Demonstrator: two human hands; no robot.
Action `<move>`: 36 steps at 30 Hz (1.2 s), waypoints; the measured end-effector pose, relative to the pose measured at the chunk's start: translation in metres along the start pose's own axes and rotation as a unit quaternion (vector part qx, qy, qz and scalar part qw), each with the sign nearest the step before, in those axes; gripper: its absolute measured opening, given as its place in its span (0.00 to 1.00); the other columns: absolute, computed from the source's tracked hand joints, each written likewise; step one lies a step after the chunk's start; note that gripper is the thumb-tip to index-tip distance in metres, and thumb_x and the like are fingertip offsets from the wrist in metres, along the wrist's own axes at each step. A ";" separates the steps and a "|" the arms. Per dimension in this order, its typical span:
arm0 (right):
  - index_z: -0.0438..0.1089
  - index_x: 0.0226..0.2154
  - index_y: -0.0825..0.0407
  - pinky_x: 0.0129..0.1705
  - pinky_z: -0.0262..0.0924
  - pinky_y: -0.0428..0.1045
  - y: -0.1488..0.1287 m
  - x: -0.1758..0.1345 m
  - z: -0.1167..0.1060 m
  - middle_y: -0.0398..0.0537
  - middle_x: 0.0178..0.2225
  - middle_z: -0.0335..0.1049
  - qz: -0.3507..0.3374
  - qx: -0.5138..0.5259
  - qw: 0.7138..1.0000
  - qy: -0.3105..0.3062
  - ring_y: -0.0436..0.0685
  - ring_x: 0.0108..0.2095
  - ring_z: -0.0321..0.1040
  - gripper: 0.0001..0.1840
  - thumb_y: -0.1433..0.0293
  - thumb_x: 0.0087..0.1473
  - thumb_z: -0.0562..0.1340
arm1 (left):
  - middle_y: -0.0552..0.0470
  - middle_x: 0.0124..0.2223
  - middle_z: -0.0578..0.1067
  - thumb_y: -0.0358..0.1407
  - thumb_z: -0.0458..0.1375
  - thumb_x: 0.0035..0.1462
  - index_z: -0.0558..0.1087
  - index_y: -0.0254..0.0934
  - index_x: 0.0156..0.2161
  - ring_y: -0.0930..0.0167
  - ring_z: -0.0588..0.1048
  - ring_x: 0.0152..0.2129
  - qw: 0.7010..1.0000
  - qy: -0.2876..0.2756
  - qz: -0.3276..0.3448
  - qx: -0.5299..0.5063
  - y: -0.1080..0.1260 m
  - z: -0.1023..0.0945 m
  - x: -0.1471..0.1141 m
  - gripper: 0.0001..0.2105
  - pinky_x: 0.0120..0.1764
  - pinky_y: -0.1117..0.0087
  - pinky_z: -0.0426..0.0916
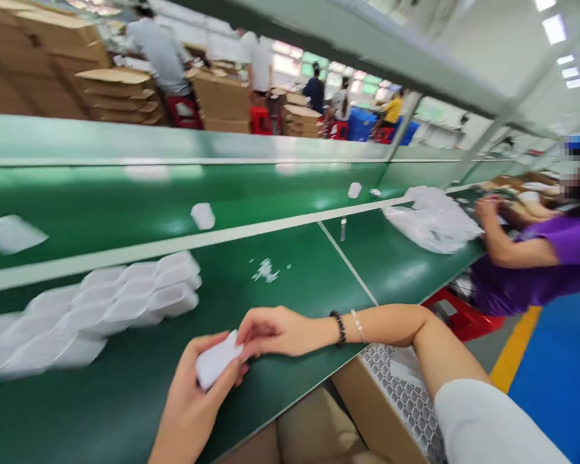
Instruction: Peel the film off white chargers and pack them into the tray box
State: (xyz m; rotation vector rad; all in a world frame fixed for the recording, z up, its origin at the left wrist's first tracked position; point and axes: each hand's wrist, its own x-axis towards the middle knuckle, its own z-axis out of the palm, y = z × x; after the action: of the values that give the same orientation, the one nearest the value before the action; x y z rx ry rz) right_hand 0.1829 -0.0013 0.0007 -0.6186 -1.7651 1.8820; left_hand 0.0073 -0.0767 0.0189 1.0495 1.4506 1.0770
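Note:
A small white box-like piece with rounded corners (217,361) lies in my left hand (193,393), whose fingers and thumb close round its sides. My right hand (270,332) pinches at the upper right end of the same piece; anything tiny between those fingertips is hidden. To the left, rows of similar white pieces (138,293) stand packed together on the green work surface (290,303). Beyond my hands lies a scatter of tiny white bits (265,270).
A small clear bottle (343,230) stands beyond the bits. White pieces (203,216) and a flat white sheet (12,234) sit past the pale divider strip. A plastic bag (432,219) lies near a co-worker in purple (551,258). An open carton (391,399) stands below the table edge.

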 end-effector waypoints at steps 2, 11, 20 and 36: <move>0.64 0.46 0.55 0.45 0.68 0.46 -0.014 -0.008 0.007 0.44 0.35 0.73 -0.043 -0.008 0.999 0.006 0.47 0.37 0.73 0.13 0.69 0.61 0.65 | 0.54 0.29 0.77 0.44 0.70 0.48 0.69 0.37 0.44 0.71 0.76 0.24 0.993 -0.013 -0.021 -0.114 0.009 0.004 -0.006 0.22 0.32 0.70 0.74; 0.66 0.50 0.53 0.33 0.66 0.46 -0.031 -0.064 0.054 0.43 0.30 0.68 -0.215 -0.255 0.939 0.089 0.49 0.29 0.66 0.13 0.73 0.63 0.62 | 0.52 0.32 0.77 0.40 0.69 0.50 0.66 0.38 0.43 0.76 0.72 0.22 0.925 -0.130 -0.137 -0.331 0.010 0.006 -0.064 0.20 0.25 0.76 0.66; 0.66 0.47 0.50 0.31 0.68 0.46 -0.036 -0.097 0.101 0.43 0.31 0.69 -0.161 -0.141 0.962 0.168 0.50 0.28 0.69 0.13 0.74 0.60 0.64 | 0.54 0.41 0.69 0.33 0.64 0.57 0.67 0.41 0.46 0.78 0.71 0.27 0.979 -0.094 0.053 -0.175 0.008 0.000 -0.107 0.14 0.27 0.77 0.68; 0.61 0.35 0.52 0.24 0.49 0.46 -0.068 -0.098 0.098 0.39 0.23 0.58 -0.142 -0.354 0.923 0.047 0.48 0.23 0.50 0.07 0.78 0.63 0.53 | 0.46 0.48 0.69 0.24 0.63 0.53 0.66 0.37 0.50 0.69 0.69 0.45 0.920 0.004 0.338 0.198 0.023 -0.014 -0.115 0.20 0.43 0.67 0.72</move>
State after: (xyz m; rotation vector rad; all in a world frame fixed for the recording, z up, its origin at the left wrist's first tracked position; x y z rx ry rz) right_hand 0.2013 -0.1360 0.0749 -0.6327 -2.3171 0.9739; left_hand 0.0084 -0.1846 0.0676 1.9345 1.3688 1.2773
